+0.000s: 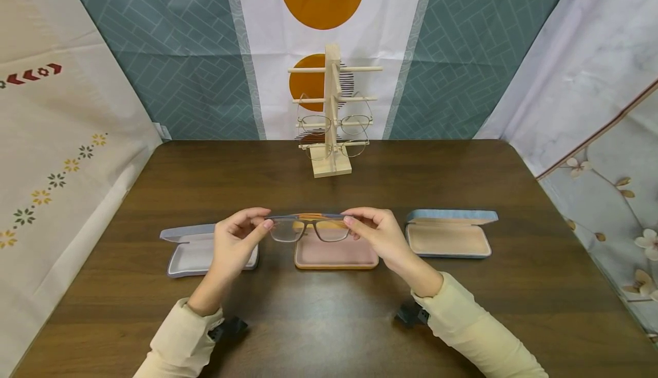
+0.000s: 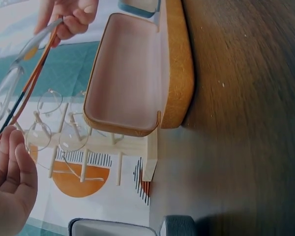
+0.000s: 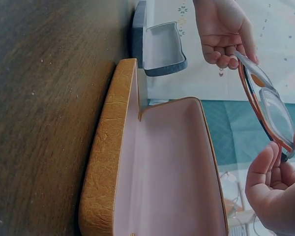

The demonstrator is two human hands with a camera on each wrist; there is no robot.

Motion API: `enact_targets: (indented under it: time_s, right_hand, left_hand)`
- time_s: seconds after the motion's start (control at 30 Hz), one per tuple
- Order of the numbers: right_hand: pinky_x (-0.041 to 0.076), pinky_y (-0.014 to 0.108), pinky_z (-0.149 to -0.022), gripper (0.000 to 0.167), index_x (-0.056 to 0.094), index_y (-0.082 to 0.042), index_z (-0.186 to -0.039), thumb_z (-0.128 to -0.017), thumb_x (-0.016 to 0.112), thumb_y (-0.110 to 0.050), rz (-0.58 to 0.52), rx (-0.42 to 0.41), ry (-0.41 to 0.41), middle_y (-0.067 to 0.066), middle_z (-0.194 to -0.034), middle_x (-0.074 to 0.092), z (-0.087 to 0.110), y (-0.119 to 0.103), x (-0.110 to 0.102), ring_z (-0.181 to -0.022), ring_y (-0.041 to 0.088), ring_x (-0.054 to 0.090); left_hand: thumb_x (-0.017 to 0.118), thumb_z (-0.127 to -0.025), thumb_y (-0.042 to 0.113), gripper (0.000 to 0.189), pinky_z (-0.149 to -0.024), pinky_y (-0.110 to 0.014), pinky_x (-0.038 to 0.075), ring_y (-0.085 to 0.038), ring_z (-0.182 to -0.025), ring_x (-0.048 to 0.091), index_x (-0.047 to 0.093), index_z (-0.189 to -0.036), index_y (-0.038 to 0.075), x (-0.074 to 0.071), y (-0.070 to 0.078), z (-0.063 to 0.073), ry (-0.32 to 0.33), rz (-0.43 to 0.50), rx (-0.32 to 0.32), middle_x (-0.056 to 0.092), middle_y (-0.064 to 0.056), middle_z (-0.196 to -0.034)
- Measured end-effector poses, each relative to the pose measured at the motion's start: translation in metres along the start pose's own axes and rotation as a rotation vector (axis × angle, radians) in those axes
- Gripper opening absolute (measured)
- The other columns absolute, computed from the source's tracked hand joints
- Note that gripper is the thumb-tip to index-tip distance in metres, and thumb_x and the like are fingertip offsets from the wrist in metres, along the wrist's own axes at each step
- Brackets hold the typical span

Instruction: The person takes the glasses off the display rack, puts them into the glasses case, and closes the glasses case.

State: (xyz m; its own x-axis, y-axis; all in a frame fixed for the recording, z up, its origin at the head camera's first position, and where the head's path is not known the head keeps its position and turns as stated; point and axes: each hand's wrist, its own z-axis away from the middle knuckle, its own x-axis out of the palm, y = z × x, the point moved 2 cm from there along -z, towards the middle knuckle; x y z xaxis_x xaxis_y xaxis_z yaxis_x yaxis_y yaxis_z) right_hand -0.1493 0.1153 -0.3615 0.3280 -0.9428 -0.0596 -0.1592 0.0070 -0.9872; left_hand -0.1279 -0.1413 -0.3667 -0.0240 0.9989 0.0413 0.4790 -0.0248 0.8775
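Hands [image 1: 235,245] [image 1: 378,236] — fingers curled, pinching folded eyeglasses [image 1: 310,222] at opposite ends — above open pink-lined case [image 1: 336,256].

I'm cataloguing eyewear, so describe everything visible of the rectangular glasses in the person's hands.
The rectangular glasses have clear lenses, a greyish front and folded orange temples with dark ends, perhaps plastic. They're held above the open, pink-lined orange case, the left hand pinching one end, the right hand the other.

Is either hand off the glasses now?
No, the left hand and the right hand each pinch one end of the glasses.
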Motion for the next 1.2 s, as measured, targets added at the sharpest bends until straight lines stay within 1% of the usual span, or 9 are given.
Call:
enact_targets:
  time_s: [0.13, 0.2, 0.3, 0.5, 0.63, 0.77, 0.9, 1.07, 1.2]
  right_hand:
    - [0.050, 0.025, -0.062, 0.023, 0.061, 0.013, -0.103, -0.089, 0.056, -0.005, 0.002, 0.013, 0.000, 0.004, -0.077, 0.061, -0.001, 0.001, 0.000, -0.065, 0.012, 0.056]
    - [0.050, 0.025, -0.061, 0.023, 0.061, 0.013, -0.103, -0.090, 0.056, -0.005, 0.000, 0.020, 0.003, 0.002, -0.075, 0.061, -0.001, 0.001, 0.000, -0.065, 0.012, 0.057]
    - [0.050, 0.024, -0.061, 0.023, 0.061, 0.013, -0.103, -0.090, 0.056, -0.005, 0.000, 0.028, 0.011, 0.001, -0.074, 0.061, -0.001, 0.001, 0.001, -0.064, 0.011, 0.057]
    - [0.050, 0.024, -0.061, 0.022, 0.061, 0.014, -0.102, -0.090, 0.055, -0.004, 0.003, 0.040, 0.020, 0.001, -0.073, 0.061, -0.002, 0.001, 0.001, -0.064, 0.011, 0.057]
    - [0.050, 0.024, -0.061, 0.022, 0.060, 0.014, -0.102, -0.090, 0.055, -0.003, -0.002, 0.041, 0.012, 0.002, -0.074, 0.061, -0.002, 0.001, 0.003, -0.065, 0.012, 0.057]
    - [0.050, 0.024, -0.061, 0.022, 0.060, 0.014, -0.102, -0.090, 0.055, -0.003, -0.004, 0.043, 0.009, 0.005, -0.076, 0.061, -0.002, 0.000, 0.005, -0.066, 0.019, 0.057]
    - [0.050, 0.027, -0.063, 0.023, 0.060, 0.012, -0.106, -0.088, 0.057, -0.003, 0.007, 0.059, -0.007, 0.007, -0.081, 0.061, -0.002, 0.001, 0.007, -0.068, 0.019, 0.057]
    - [0.049, 0.026, -0.069, 0.033, 0.058, 0.008, -0.113, -0.081, 0.065, 0.000, 0.073, 0.057, -0.059, 0.010, -0.090, 0.061, 0.000, 0.002, 0.013, -0.078, 0.014, 0.057]
    - [0.048, 0.023, -0.068, 0.041, 0.057, 0.008, -0.114, -0.076, 0.068, 0.004, 0.087, 0.037, -0.093, 0.021, -0.094, 0.060, 0.000, 0.003, 0.017, -0.081, 0.014, 0.056]
  left_hand:
    - [0.065, -0.072, -0.017, 0.040, -0.062, -0.018, 0.047, -0.008, -0.065, 0.056, 0.063, -0.106, 0.004, -0.004, 0.000, 0.000, -0.099, -0.029, 0.057, 0.062, -0.002, -0.073]
    - [0.068, -0.068, -0.019, 0.048, -0.064, -0.020, 0.048, -0.010, -0.067, 0.056, 0.060, -0.111, 0.002, -0.005, 0.000, 0.001, -0.148, -0.065, 0.093, 0.061, -0.007, -0.075]
    - [0.073, -0.060, -0.019, 0.057, -0.062, -0.022, 0.048, -0.013, -0.068, 0.055, 0.058, -0.113, -0.004, -0.006, -0.001, 0.002, -0.192, -0.146, 0.145, 0.059, -0.011, -0.076]
    - [0.076, -0.053, -0.020, 0.056, -0.059, -0.021, 0.047, -0.016, -0.065, 0.053, 0.058, -0.105, -0.010, -0.006, -0.001, 0.003, -0.191, -0.271, 0.229, 0.058, -0.012, -0.073]
    - [0.073, -0.051, -0.025, 0.052, -0.060, -0.020, 0.046, -0.018, -0.064, 0.053, 0.058, -0.100, -0.013, -0.006, 0.001, 0.004, -0.190, -0.265, 0.258, 0.057, -0.016, -0.072]
    - [0.070, -0.050, -0.029, 0.052, -0.063, -0.018, 0.046, -0.015, -0.065, 0.054, 0.056, -0.098, -0.017, -0.007, 0.000, 0.005, -0.195, -0.216, 0.270, 0.056, -0.017, -0.072]
    - [0.071, -0.051, -0.029, 0.052, -0.066, -0.017, 0.047, -0.011, -0.068, 0.056, 0.057, -0.100, -0.016, -0.011, -0.001, 0.007, -0.195, -0.181, 0.264, 0.057, -0.016, -0.073]
    - [0.072, -0.054, -0.026, 0.050, -0.069, -0.017, 0.048, -0.011, -0.069, 0.056, 0.057, -0.101, -0.015, -0.020, -0.002, 0.011, -0.196, -0.215, 0.224, 0.057, -0.015, -0.073]
    - [0.072, -0.057, -0.024, 0.050, -0.070, -0.018, 0.048, -0.012, -0.070, 0.056, 0.057, -0.103, -0.015, -0.026, -0.003, 0.014, -0.206, -0.231, 0.189, 0.056, -0.015, -0.073]
